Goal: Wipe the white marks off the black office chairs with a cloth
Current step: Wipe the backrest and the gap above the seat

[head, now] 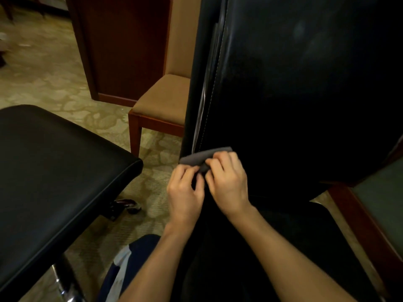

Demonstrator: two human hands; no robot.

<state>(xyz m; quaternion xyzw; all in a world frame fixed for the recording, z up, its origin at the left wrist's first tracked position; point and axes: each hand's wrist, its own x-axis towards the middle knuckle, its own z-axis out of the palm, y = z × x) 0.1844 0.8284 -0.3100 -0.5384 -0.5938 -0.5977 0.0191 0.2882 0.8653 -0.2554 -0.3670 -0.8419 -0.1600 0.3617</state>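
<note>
left hand and right hand side by side, fingers curled, both pinching grey cloth. cloth bunched just above fingertips, touching lower left edge of black chair back, beside stitched seam.

Light: dim, warm indoor tone.
Shadows: the black chair back sinks into near-solid dark low down.
Glare: pale sheen along its stitched seam and on the chrome chair leg.
Blur: top-left carpet is smeared.
Distortion: wide-angle bending at the edges.
</note>
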